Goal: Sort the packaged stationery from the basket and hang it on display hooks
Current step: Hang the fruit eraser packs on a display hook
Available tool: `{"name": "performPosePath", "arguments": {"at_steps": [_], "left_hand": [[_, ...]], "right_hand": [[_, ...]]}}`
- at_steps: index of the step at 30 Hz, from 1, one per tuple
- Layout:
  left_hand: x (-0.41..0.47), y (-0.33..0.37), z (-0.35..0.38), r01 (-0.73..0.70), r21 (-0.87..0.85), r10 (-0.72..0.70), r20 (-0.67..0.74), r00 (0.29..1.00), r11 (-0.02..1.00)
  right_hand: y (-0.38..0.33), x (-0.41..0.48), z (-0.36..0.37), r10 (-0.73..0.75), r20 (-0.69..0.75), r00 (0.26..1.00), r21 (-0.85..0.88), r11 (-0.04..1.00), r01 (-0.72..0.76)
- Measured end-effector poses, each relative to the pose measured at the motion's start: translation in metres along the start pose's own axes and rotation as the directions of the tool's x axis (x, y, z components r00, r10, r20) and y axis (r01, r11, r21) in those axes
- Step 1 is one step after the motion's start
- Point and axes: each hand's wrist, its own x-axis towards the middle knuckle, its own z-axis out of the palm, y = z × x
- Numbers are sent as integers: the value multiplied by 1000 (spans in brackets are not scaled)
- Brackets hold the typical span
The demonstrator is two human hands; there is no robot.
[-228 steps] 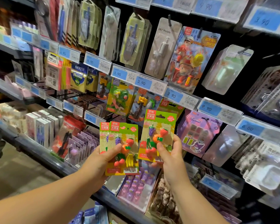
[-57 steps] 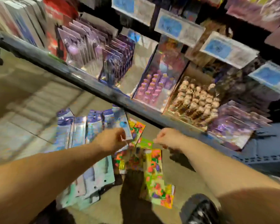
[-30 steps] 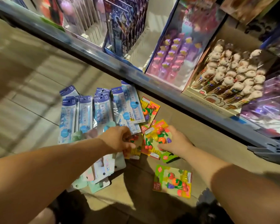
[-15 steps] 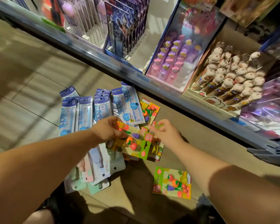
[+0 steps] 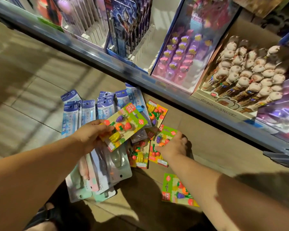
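Packaged stationery lies spread on the tiled floor below a shelf. My left hand holds a green fruit-eraser pack lifted above the pile. My right hand reaches down onto another fruit-eraser pack on the floor, fingers curled at its edge. More eraser packs lie beside it, one near the shelf and one apart at the lower right. Blue ruler packs fan out at the left. Pastel blister packs lie under my left forearm. No basket or display hooks are in view.
The shelf edge runs diagonally across the view above the pile. On it stand a box of plush-topped pens, a pink pen display and dark carded packs. Bare floor tiles lie to the left.
My left hand has raised its fruit-eraser pack higher and turned it face up. My right hand has dropped from that pack down onto another eraser pack on the floor.
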Motion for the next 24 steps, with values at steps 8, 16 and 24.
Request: {"name": "performPosePath", "arguments": {"at_steps": [8,16,24], "left_hand": [[4,-3,7,18,-60,-24,-95,995,998],[-4,-1,22,-81,-56,75,-111,991,995],[-14,-5,48,-93,-161,113,119,986,982]], "right_hand": [[23,8,-12,-117,18,993,285,952,107],[1,-31,-46,-343,-68,937,680,671,295],[-58,-40,-32,-413,103,905,547,783,295]]}}
